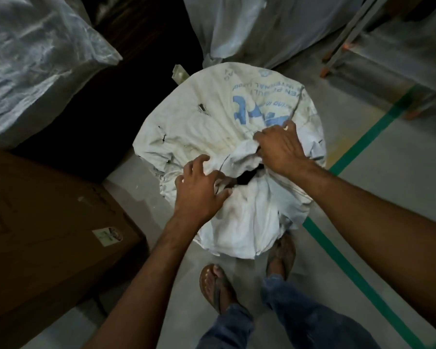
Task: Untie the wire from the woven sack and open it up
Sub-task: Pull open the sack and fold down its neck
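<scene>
A large white woven sack (212, 127) with blue printing stands upright on the floor in front of my feet. Its mouth is bunched into folds at the near side, with a small dark gap (247, 177) showing between them. My left hand (199, 195) rests on the left folds with fingers spread and curled onto the fabric. On the right side of the gap, my right hand (280, 149) grips a fold of the sack's mouth. No wire is visible.
A brown cardboard box (43, 235) stands close at the left. Clear plastic-wrapped bales (30, 59) fill the upper left and the back (275, 26). A green floor line (363, 144) runs along the right, and a metal frame (350, 41) with orange feet stands upper right.
</scene>
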A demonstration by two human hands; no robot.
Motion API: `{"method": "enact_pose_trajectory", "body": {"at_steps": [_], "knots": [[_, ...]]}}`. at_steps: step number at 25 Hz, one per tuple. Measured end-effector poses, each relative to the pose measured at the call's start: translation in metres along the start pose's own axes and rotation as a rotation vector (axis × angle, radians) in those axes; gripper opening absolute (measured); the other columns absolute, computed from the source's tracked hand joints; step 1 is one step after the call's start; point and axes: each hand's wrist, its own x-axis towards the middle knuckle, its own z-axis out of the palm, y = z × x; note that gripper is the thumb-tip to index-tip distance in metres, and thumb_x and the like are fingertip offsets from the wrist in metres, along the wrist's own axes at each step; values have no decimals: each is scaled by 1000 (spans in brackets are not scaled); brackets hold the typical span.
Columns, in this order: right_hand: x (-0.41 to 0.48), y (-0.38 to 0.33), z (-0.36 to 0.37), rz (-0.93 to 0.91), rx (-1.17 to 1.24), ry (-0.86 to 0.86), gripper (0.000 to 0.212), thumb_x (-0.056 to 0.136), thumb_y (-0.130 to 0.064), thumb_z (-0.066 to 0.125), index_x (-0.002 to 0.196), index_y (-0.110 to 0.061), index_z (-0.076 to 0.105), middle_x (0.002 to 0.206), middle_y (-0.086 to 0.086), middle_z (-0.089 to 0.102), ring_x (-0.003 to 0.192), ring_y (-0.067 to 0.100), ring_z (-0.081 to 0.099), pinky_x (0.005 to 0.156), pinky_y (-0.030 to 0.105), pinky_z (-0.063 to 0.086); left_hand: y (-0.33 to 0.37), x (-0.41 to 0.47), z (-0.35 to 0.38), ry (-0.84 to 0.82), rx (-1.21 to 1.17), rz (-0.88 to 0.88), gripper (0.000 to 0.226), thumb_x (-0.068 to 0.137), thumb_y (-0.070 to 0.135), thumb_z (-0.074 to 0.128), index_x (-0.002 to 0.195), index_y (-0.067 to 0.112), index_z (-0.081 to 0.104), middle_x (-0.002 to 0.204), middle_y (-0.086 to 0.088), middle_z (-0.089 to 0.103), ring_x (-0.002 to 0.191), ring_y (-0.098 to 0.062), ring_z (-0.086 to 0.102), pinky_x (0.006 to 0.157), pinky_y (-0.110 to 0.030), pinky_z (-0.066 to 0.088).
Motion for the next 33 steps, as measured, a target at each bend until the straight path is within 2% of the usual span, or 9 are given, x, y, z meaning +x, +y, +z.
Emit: {"method": "enact_pose_trajectory", "body": {"at_steps": [2,6,12,15,18,23,26,29,33], "knots": [[15,10,3,19,278,20,10,91,-23,62,91,-13,65,93,11,70,90,31,65,86,40,44,-3,12,24,-49,5,-41,69,84,59,71,146,39,48,166,-6,19,150,-33,22,112,-64,33],[59,36,-51,231,1008,-91,33,80,-39,76,84,-7,71,83,2,66,79,18,60,75,33,43,-3,44,24,183,-219,-211,77,94,47,64,158,37,23,160,-10,35,140,-32,44,108,-57,39],[64,18,-86,-95,245,713,41,91,-48,62,119,-19,67,121,4,66,111,29,60,94,44,45,-24,159,-87,326,-920,-242,19,88,17,61,105,11,68,97,-4,70,92,-21,65,82,-38,50],[68,-6,-51,-168,133,482,67,91,-67,51,146,-29,49,143,-1,56,128,24,54,105,51,39,-34,188,-131,29,-1083,-198,21,88,8,61,105,7,74,100,-14,74,90,-25,67,83,-37,52],[96,-1,-49,-53,221,530,40,97,-43,52,133,-28,55,119,2,69,106,33,66,85,46,50,-45,192,-138,-179,-1181,-193,24,96,13,53,105,9,75,98,-10,77,89,-23,72,75,-26,57],[145,26,-104,48,858,284,18,98,-31,60,92,-15,68,77,2,66,67,18,61,63,30,42,-35,204,-118,419,-222,125,59,89,69,56,141,41,50,144,4,49,127,-18,52,99,-39,46],[155,44,-132,113,1185,41,15,93,-20,71,90,-6,72,70,0,72,64,15,68,56,21,51,2,202,-96,455,173,249,79,85,68,64,152,36,37,150,1,46,133,-27,50,99,-47,50],[147,49,-148,129,763,287,45,84,-47,78,109,-12,68,97,2,72,96,25,66,67,16,52,-5,228,-86,515,29,243,48,96,38,62,142,28,51,123,-8,69,110,-37,65,82,-43,52],[103,7,-107,-39,297,657,71,86,-76,48,144,-36,44,150,2,48,134,31,47,108,53,40,-30,242,-120,362,-157,152,50,91,45,64,135,21,60,128,-10,69,117,-35,64,98,-45,51]]}}
